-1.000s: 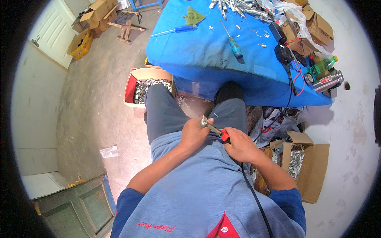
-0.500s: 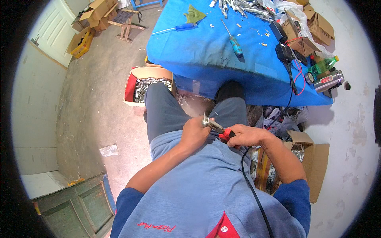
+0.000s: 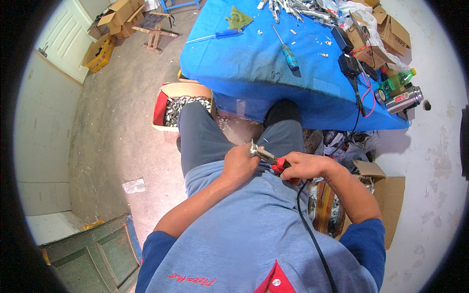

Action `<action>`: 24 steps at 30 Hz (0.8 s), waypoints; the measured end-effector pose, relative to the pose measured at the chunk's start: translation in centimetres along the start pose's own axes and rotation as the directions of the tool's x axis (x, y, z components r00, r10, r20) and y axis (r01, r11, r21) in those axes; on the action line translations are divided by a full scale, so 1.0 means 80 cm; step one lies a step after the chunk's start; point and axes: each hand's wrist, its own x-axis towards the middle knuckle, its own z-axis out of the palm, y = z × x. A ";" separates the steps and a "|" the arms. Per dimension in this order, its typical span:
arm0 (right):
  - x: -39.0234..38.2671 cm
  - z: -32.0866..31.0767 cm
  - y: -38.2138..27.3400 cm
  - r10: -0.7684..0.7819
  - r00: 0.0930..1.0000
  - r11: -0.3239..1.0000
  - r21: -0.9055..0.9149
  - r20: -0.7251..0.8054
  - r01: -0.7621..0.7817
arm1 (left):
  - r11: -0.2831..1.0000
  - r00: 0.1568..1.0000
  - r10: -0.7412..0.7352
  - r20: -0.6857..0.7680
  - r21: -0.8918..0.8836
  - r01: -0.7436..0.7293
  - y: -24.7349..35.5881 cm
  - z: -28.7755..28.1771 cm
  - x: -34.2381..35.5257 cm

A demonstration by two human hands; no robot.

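Observation:
Over my lap, my right hand (image 3: 304, 167) is wrapped round the red and black handles of a pair of pliers (image 3: 266, 156). The metal jaws point left and meet a small shiny metal piece (image 3: 253, 149). My left hand (image 3: 240, 163) is closed around that piece, its fingers curled and partly hiding it. What kind of piece it is I cannot make out. A black cable (image 3: 309, 222) runs down over my shirt from near my right hand.
Ahead stands a blue-covered table (image 3: 234, 63) with two screwdrivers (image 3: 289, 57), a green cloth (image 3: 239, 18), a heap of metal parts (image 3: 298, 10), black adapters (image 3: 348, 64) and a steel flask (image 3: 404, 100). A box of small metal pieces (image 3: 162, 108) sits by my left knee, an open carton (image 3: 393, 205) at right.
My hands, the pliers and the metal piece stay nearly in place. My right forearm and elbow have shifted slightly outward to the right.

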 end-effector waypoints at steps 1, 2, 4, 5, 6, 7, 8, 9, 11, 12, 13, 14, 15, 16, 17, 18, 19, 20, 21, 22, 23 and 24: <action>0.000 -0.001 -0.001 0.003 1.000 1.000 -0.025 -0.011 -0.003 | 1.000 1.000 0.007 0.002 0.020 -0.007 0.001 -0.001 0.000; -0.001 -0.001 -0.002 0.005 1.000 0.999 -0.051 -0.021 -0.006 | 0.999 1.000 0.013 0.004 0.040 -0.013 0.002 -0.001 0.000; -0.003 -0.001 -0.004 0.001 0.999 0.995 -0.097 -0.037 -0.005 | 0.999 1.000 0.001 0.014 0.050 -0.002 0.002 -0.001 0.000; -0.004 -0.001 -0.005 -0.005 0.999 0.993 -0.116 -0.044 0.000 | 0.999 1.000 -0.005 0.018 0.054 0.004 0.002 -0.001 0.000; -0.006 -0.001 -0.007 -0.012 0.999 0.991 -0.136 -0.050 0.005 | 0.998 1.000 0.000 0.024 0.068 -0.001 0.001 -0.001 0.000; -0.009 0.000 -0.011 -0.022 0.996 0.984 -0.179 -0.082 0.007 | 0.997 1.000 0.004 0.030 0.081 -0.007 0.001 -0.001 0.000; -0.013 0.003 -0.018 -0.034 0.993 0.975 -0.222 -0.113 0.009 | 0.995 0.999 0.008 0.036 0.095 -0.012 0.001 -0.001 0.000; -0.015 0.006 -0.023 -0.049 0.988 0.964 -0.265 -0.144 0.009 | 0.995 0.999 0.010 0.040 0.094 -0.014 0.001 -0.001 0.000; -0.017 0.008 -0.025 -0.028 0.986 0.967 -0.253 -0.165 -0.015 | 0.995 0.999 0.013 0.046 0.094 -0.018 0.000 -0.001 0.000; -0.017 0.009 -0.025 -0.018 0.984 0.969 -0.246 -0.176 -0.027 | 0.996 0.999 0.017 0.048 0.091 -0.022 0.000 -0.001 0.000; -0.016 0.009 -0.023 -0.024 0.985 0.964 -0.266 -0.171 -0.023 | 0.996 0.999 0.021 0.050 0.089 -0.026 0.000 -0.001 0.000; -0.014 0.007 -0.019 -0.030 0.986 0.958 -0.286 -0.166 -0.019 | 0.996 0.998 0.025 0.052 0.086 -0.030 -0.001 -0.002 0.000; -0.012 0.007 -0.016 -0.037 0.986 0.952 -0.305 -0.160 -0.014 | 0.994 0.998 0.022 0.051 0.106 -0.027 0.000 -0.001 0.000; -0.012 0.008 -0.015 -0.035 0.982 0.936 -0.350 -0.185 -0.033 | 0.992 0.999 0.019 0.051 0.126 -0.026 0.000 -0.001 0.000; -0.012 0.009 -0.015 -0.033 0.977 0.918 -0.393 -0.209 -0.053 | 0.989 0.999 0.017 0.051 0.146 -0.024 0.000 -0.001 0.000; -0.011 0.012 -0.014 -0.033 0.972 0.897 -0.435 -0.233 -0.074 | 0.988 0.998 0.014 0.055 0.155 -0.022 -0.002 -0.001 -0.001; -0.010 0.015 -0.014 -0.042 0.965 0.882 -0.464 -0.258 -0.085 | 0.986 0.998 0.012 0.059 0.163 -0.021 -0.006 0.000 -0.001; -0.009 0.019 -0.014 -0.052 0.958 0.865 -0.492 -0.282 -0.098 | 0.985 0.998 0.010 0.063 0.172 -0.020 -0.010 0.001 -0.002; -0.009 0.023 -0.014 -0.061 0.949 0.848 -0.518 -0.309 -0.115 | 0.991 0.997 0.005 0.073 0.129 -0.014 -0.012 0.001 -0.001; -0.007 0.029 -0.009 -0.116 0.917 0.811 -0.569 -0.382 -0.135 | 0.996 0.997 0.001 0.083 0.087 -0.008 -0.013 0.000 -0.001; -0.002 0.035 0.000 -0.175 0.877 0.771 -0.616 -0.447 -0.160 | 0.999 0.996 -0.003 0.092 0.045 -0.001 -0.014 0.000 0.000; 0.007 0.039 0.009 -0.239 0.831 0.729 -0.659 -0.502 -0.188 | 0.999 0.991 0.013 0.135 0.049 -0.020 -0.012 0.001 -0.003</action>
